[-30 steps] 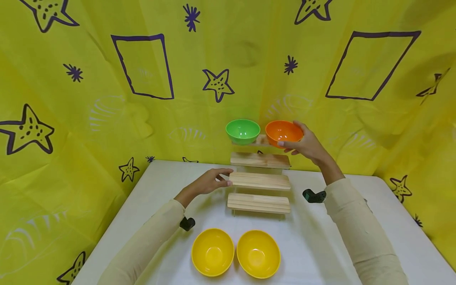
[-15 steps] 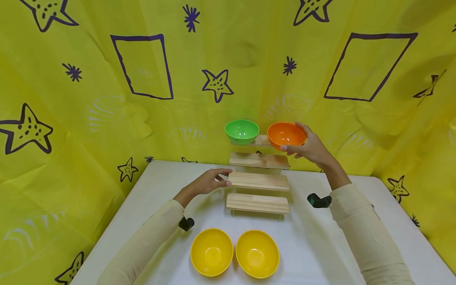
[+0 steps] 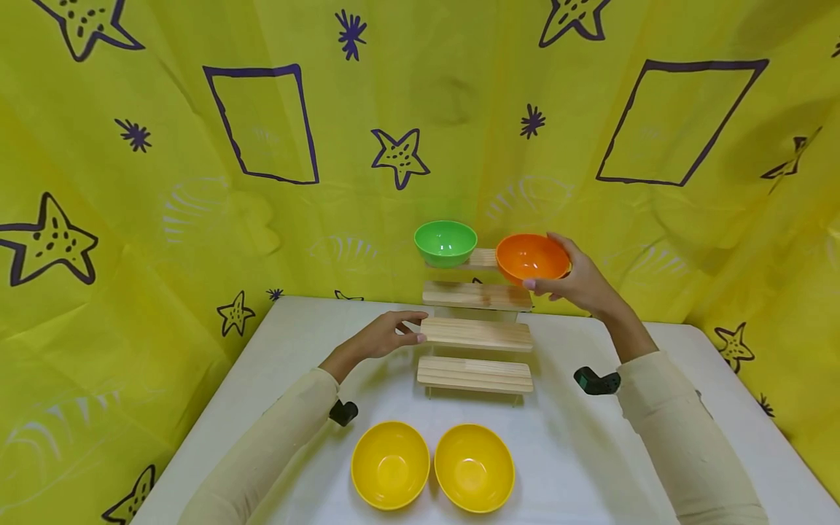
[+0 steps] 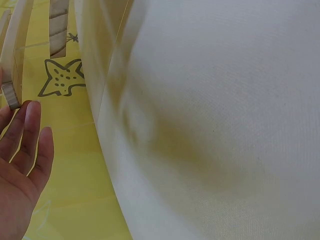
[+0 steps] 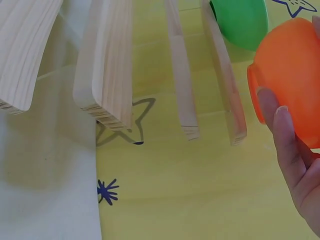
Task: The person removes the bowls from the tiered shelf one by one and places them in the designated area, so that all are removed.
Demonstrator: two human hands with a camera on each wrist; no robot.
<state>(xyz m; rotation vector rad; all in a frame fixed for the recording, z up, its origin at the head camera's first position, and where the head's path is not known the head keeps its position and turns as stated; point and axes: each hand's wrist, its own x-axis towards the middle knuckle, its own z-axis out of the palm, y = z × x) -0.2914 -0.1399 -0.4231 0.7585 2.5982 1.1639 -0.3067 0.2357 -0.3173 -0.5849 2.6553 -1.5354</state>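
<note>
My right hand (image 3: 580, 281) grips the orange bowl (image 3: 530, 255) by its right side, thumb at the near rim and fingers round the far side. In the right wrist view the orange bowl (image 5: 290, 75) is off the top shelf (image 5: 227, 75), its base apart from the wood. A green bowl (image 3: 446, 244) sits on the left of that top shelf. My left hand (image 3: 380, 335) pinches the left end of a lower step of the wooden tiered stand (image 3: 477, 334). The left wrist view has the fingers (image 4: 31, 120) at the board's end (image 4: 12, 95).
Two yellow bowls, left (image 3: 391, 467) and right (image 3: 475, 468), stand side by side on the white table (image 3: 564, 452), in front of the stand. A yellow patterned cloth (image 3: 354, 204) hangs behind and at both sides.
My right hand has brought the orange bowl slightly right and down, toward me, away from the top shelf and the green bowl. The left hand stays at the step's end.
</note>
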